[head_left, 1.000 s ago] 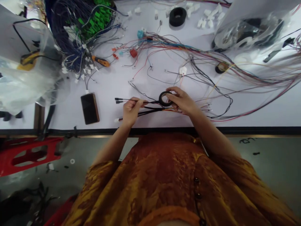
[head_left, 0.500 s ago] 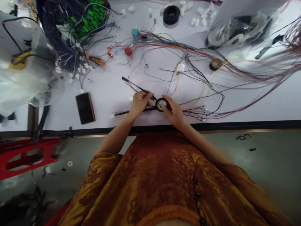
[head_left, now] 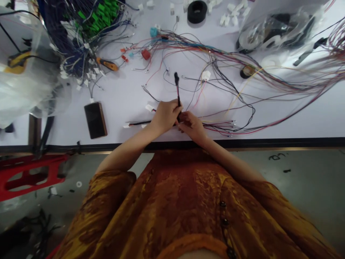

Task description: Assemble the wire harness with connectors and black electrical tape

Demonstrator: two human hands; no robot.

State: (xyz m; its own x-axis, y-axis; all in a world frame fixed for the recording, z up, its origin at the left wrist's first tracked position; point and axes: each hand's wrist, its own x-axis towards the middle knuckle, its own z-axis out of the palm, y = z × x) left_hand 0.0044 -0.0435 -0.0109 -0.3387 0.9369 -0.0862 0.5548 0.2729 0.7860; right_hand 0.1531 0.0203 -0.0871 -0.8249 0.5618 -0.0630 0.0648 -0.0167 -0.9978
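Note:
My left hand (head_left: 167, 114) is closed round a black-wrapped wire branch (head_left: 178, 94), which stands up past the fingers to a small black connector (head_left: 176, 77). Close against it, my right hand (head_left: 193, 126) has its fingers pinched at the same spot on the wire harness; what lies inside them is hidden. To the left the harness shows as a black-sleeved branch (head_left: 140, 123) with a white end. Loose wire ends (head_left: 221, 125) with metal terminals fan out to the right. A white connector (head_left: 150, 107) lies beside my left hand.
A phone (head_left: 95, 120) lies left of my hands. Beyond are an orange-handled tool (head_left: 107, 64), a red connector (head_left: 146, 54), a long wire bundle (head_left: 199, 46) and a black tape roll (head_left: 197, 12). A clear bag (head_left: 277, 34) sits back right. The table's dark edge (head_left: 242, 144) runs in front.
The wire branch has swung from pointing left to pointing away from me. My hands have come together, and the small black tape roll seen at my right fingers is now out of sight.

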